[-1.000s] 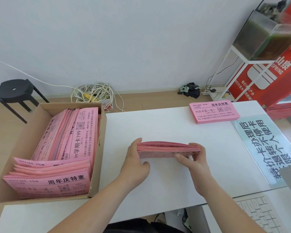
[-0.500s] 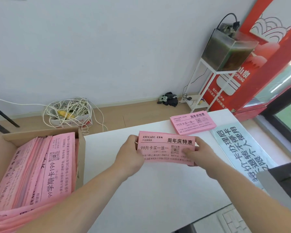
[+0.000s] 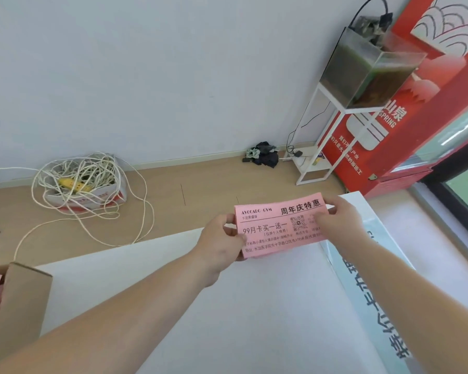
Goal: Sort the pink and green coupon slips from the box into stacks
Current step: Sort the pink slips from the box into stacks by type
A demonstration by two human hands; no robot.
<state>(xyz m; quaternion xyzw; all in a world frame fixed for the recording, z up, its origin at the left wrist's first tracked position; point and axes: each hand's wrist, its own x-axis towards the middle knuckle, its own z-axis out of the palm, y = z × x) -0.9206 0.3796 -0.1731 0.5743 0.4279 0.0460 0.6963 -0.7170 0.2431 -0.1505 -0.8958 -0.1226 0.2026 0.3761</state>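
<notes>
Pink paper sits pinched between curled fingers at both short ends: our left hand [image 3: 220, 240] grips the left end of the bundle of pink slips [image 3: 276, 229], thumb on the printed face, and our right hand [image 3: 337, 221] grips the right end. Its long axis runs across us, rising slightly to the right, above the far edge of the white worktop [image 3: 254, 306]. With the box [image 3: 25, 298] well off to our lower left, we judge the right hand nearer any set-down at the far right corner.

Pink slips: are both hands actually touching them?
Touching. The head view shows the left hand pinching the left end of the pink slips, and the right hand gripping the right end.
</notes>
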